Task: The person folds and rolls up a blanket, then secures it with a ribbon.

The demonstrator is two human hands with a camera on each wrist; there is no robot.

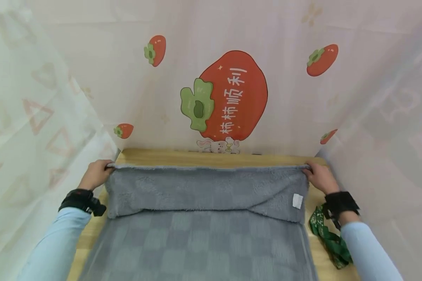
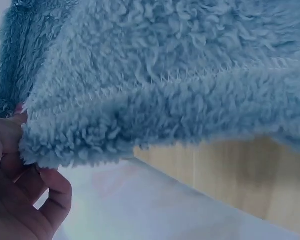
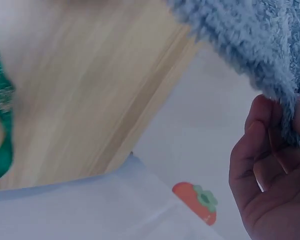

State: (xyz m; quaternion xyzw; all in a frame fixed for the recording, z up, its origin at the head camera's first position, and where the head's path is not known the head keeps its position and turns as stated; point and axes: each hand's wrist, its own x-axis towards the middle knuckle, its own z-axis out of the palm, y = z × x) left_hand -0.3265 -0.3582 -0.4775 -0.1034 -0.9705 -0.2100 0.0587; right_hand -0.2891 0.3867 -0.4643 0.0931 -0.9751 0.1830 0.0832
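A fluffy grey towel (image 1: 197, 246) with a checkered face lies along the table, its far end folded over in a wide band that bears a small white label (image 1: 297, 201). At the far left corner, my left hand (image 1: 95, 174) pinches the towel's edge between thumb and fingers. My right hand (image 1: 321, 177) pinches the opposite corner the same way, and the edge is stretched straight between both hands. In the left wrist view the stitched hem of the towel (image 2: 155, 100) hangs over the wooden top. The right wrist view shows the corner held by curled fingers (image 3: 247, 160).
A green ribbon-like cloth with a pale print (image 1: 332, 238) lies right of the towel, under my right forearm. The wooden table (image 1: 154, 156) shows along its back and sides. Pale printed curtains (image 1: 285, 128) surround the back and both sides.
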